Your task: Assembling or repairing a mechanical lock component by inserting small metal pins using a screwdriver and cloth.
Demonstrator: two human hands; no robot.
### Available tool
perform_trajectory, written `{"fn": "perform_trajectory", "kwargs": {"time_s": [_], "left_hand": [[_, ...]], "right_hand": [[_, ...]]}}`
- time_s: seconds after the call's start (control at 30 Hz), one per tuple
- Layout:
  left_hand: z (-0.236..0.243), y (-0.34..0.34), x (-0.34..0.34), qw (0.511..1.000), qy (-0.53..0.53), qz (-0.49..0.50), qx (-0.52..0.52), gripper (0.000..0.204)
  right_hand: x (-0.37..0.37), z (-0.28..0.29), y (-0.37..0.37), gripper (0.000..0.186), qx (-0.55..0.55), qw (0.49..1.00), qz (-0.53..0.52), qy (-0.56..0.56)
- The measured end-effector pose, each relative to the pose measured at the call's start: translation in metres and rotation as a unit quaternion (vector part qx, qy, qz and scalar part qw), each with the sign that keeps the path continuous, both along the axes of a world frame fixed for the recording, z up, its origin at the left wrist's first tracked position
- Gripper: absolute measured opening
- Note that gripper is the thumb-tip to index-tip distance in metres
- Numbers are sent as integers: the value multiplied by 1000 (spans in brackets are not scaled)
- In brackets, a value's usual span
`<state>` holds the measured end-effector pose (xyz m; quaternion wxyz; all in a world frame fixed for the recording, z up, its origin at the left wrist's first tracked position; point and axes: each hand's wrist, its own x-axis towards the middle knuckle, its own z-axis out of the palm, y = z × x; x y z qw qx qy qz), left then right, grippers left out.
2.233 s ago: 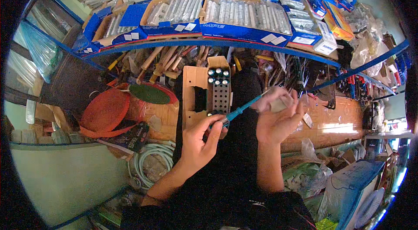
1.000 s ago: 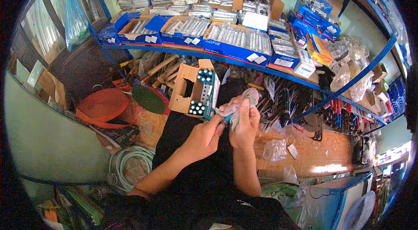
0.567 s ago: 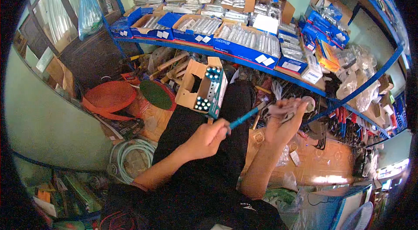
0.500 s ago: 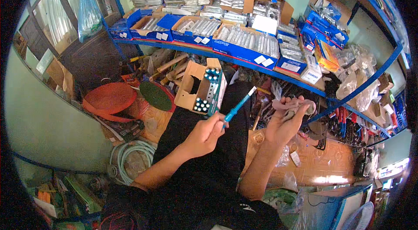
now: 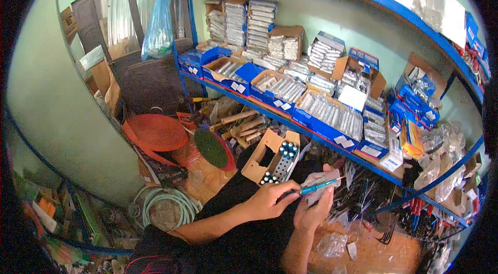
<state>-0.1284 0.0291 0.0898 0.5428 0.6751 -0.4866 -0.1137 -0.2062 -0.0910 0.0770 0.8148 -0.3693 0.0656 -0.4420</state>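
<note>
My left hand point(image 5: 272, 201) is closed on the rear end of a slim teal tool point(image 5: 316, 187), which has a pale tip pointing right. My right hand point(image 5: 316, 209) holds a crumpled pale cloth point(image 5: 320, 175), and the tool lies across it, close to the thumb and fingertips. Just above my hands, an open cardboard box point(image 5: 256, 162) sits on dark fabric over my legs. It holds several teal items with silvery round ends in a holed tray point(image 5: 282, 169), grouped at both ends.
A blue shelf rail point(image 5: 267, 110) crosses beyond, bearing boxes of silvery packets point(image 5: 328, 116). At left are a red round item point(image 5: 154, 131), a green disc point(image 5: 210, 149) and a coiled hose point(image 5: 163, 201). A blue plastic bag point(image 5: 155, 35) hangs upper left. Assorted long tools lie under the shelf.
The view has turned, so the shelves appear lower and further right. Half a second ago my hands were apart, the tool raised tip-up; now they are together, tool against cloth.
</note>
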Motion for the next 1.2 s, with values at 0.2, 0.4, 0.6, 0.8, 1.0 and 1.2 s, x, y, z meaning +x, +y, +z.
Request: {"fn": "perform_trajectory", "kwargs": {"time_s": [0.2, 0.4, 0.6, 0.8, 1.0, 1.2], "left_hand": [[-20, -14, 4, 994, 104, -39, 18, 16], [-23, -21, 14, 975, 151, 128, -101, 20], [-1, -17, 54, 976, -42, 181, -110, 23], [-3, -10, 49, 973, 147, 147, -96, 39], [-3, -12, 77, 968, 166, 169, -87, 51], [-10, -13, 76, 994, 31, 106, 6, 44]], "right_hand": [[7, 14, -31, 41, -112, 992, -55, -2], [15, 7, -39, 35, -121, 988, -44, 89], [42, 2, -13, 30, -156, 975, 0, 160], [65, -16, -17, 25, -288, 937, -40, 196], [74, 17, -19, 62, -218, 963, -76, 137], [11, 8, -50, 58, -296, 940, -125, 113]]}}
